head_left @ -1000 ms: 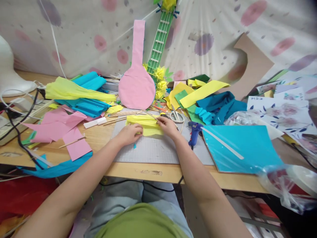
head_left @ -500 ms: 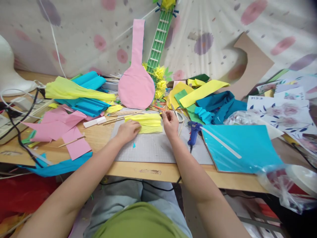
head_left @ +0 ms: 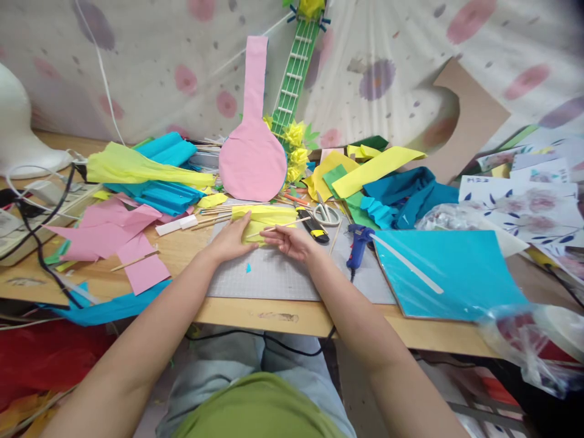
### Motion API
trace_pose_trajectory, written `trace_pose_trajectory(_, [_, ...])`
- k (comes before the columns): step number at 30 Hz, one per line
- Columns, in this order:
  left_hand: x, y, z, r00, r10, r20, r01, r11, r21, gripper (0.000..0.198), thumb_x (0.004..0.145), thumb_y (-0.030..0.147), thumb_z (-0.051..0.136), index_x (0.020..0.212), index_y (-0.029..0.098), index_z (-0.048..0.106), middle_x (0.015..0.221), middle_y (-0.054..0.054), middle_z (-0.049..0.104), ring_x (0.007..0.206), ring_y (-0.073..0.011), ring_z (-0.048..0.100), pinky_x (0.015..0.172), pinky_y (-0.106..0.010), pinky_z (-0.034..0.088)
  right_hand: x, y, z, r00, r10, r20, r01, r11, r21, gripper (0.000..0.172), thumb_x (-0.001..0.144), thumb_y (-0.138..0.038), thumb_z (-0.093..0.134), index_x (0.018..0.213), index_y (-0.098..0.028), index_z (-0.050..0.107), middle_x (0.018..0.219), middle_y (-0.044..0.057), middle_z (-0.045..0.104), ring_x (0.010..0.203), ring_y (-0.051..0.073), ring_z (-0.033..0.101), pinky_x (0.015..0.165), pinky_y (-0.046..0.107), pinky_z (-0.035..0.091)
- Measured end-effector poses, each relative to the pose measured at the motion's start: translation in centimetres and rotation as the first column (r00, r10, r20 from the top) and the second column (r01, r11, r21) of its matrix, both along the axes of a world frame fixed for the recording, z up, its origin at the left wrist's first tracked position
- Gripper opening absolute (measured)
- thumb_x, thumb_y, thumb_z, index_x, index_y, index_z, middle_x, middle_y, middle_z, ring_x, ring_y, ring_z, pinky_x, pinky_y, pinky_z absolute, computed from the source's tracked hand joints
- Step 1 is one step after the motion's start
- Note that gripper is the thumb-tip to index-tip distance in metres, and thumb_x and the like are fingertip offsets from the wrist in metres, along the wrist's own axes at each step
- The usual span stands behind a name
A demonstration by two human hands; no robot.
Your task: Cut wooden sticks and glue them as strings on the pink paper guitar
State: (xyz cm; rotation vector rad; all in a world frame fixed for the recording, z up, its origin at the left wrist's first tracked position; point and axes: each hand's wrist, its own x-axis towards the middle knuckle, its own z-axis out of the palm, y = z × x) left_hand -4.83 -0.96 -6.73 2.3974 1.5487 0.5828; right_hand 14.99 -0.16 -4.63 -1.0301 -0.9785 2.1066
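Note:
A sheet of yellow crepe paper [head_left: 274, 213] lies on the grey cutting mat [head_left: 274, 283] in front of me. At its left edge is my left hand [head_left: 232, 239], thumb and fingers apart and resting against the paper. My right hand [head_left: 294, 244], turned partly palm up, pinches a thin wooden stick [head_left: 285, 225] that lies slantwise over the paper. The stick's left end is close to my left thumb. Just right of the paper are a black and yellow utility knife [head_left: 312, 227] and scissors [head_left: 326, 214].
A blue glue gun [head_left: 359, 246] stands right of the mat, beside a blue sheet in clear plastic [head_left: 449, 261]. Behind the mat a pink lute-shaped piece [head_left: 253, 161] leans upright by a green fretted neck [head_left: 292, 79]. Pink paper scraps [head_left: 107, 225] and a power strip [head_left: 64, 204] are left.
My right hand has moved left from the paper's right edge and now holds the stick over the paper. The utility knife has come into sight. My left hand's fingers have spread.

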Motion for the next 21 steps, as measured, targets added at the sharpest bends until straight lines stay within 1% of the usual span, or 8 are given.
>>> trace_pose_trajectory(3, [-0.2,-0.1,0.0,0.999,-0.026,-0.037,0.027,0.999,0.021,0.088,0.067,0.048,0.056,0.137,0.012,0.018,0.136,-0.015,0.035,0.125,-0.0273,0.031,0.105,-0.042,0.018,0.3,-0.3,0.2,0.954,0.244,0.173,-0.253,0.967,0.035,0.033,0.088,-0.032,0.036,0.088,-0.008,0.059,0.082,0.012,0.068,0.058,0.012,0.063,0.033,0.015,0.038])
trace_pose_trajectory(5, [-0.3,-0.1,0.0,0.998,-0.047,-0.044,0.047,0.999,0.015,0.088,0.065,0.051,0.057,0.136,0.013,0.021,0.136,-0.015,0.036,0.125,-0.0276,0.031,0.105,-0.045,0.014,0.8,-0.3,0.4,0.906,0.298,0.301,-0.347,0.93,0.124,0.034,0.084,-0.037,0.043,0.086,-0.009,0.06,0.076,0.011,0.067,0.053,0.011,0.06,0.034,0.016,0.037])
trace_pose_trajectory(8, [-0.6,0.0,0.0,0.999,-0.038,0.023,0.037,0.999,0.025,0.072,0.069,0.049,0.053,0.13,0.017,0.035,0.131,-0.012,0.044,0.121,-0.0255,0.037,0.105,-0.045,0.014,1.8,0.2,0.2,0.894,-0.037,0.447,-0.197,0.863,0.465,0.029,0.078,-0.039,0.05,0.083,-0.013,0.061,0.068,0.004,0.064,0.048,0.008,0.053,0.041,0.017,0.036])
trace_pose_trajectory(10, [-0.8,0.4,-0.1,0.991,0.037,0.127,-0.047,0.996,0.075,0.048,0.076,0.042,0.047,0.117,0.018,0.05,0.12,-0.009,0.054,0.113,-0.0224,0.046,0.101,-0.041,0.023,2.3,0.7,-0.3,0.793,-0.38,0.475,-0.096,0.692,0.715,0.02,0.076,-0.033,0.053,0.081,-0.015,0.062,0.068,0.002,0.063,0.054,0.008,0.053,0.051,0.019,0.04])
trace_pose_trajectory(12, [-1.1,0.8,-0.2,0.96,0.144,0.238,-0.181,0.973,0.141,0.032,0.079,0.037,0.042,0.097,0.017,0.061,0.104,-0.008,0.063,0.1,-0.0205,0.054,0.091,-0.036,0.035,2.6,1.1,-0.9,0.663,-0.55,0.508,-0.207,0.516,0.831,0.013,0.074,-0.025,0.055,0.079,-0.017,0.063,0.075,0.002,0.063,0.068,0.011,0.054,0.064,0.023,0.041])
trace_pose_trajectory(14, [-1.3,1.1,-0.2,0.918,0.241,0.315,-0.311,0.93,0.195,0.027,0.08,0.035,0.042,0.082,0.017,0.062,0.089,-0.008,0.065,0.088,-0.0206,0.057,0.082,-0.034,0.039,2.5,1.2,-1.5,0.565,-0.593,0.574,-0.404,0.407,0.819,0.011,0.072,-0.021,0.056,0.079,-0.018,0.064,0.082,0.003,0.063,0.079,0.014,0.053,0.074,0.026,0.04])
trace_pose_trajectory(17, [-1.4,1.2,0.1,0.861,0.323,0.393,-0.437,0.865,0.246,0.023,0.078,0.036,0.046,0.071,0.018,0.058,0.079,-0.006,0.063,0.08,-0.0201,0.056,0.077,-0.033,0.039,2.0,1.1,-1.9,0.45,-0.613,0.65,-0.576,0.357,0.736,0.012,0.072,-0.018,0.056,0.08,-0.018,0.064,0.081,0.004,0.06,0.083,0.016,0.051,0.077,0.027,0.038])
trace_pose_trajectory(21, [-0.8,0.6,0.5,0.821,0.325,0.469,-0.472,0.849,0.238,0.02,0.075,0.036,0.051,0.066,0.019,0.051,0.071,-0.002,0.057,0.072,-0.0169,0.053,0.073,-0.03,0.038,1.4,1.3,-2.0,0.346,-0.621,0.703,-0.649,0.383,0.657,0.01,0.073,-0.021,0.055,0.079,-0.017,0.062,0.082,0.006,0.059,0.084,0.018,0.05,0.076,0.029,0.037])
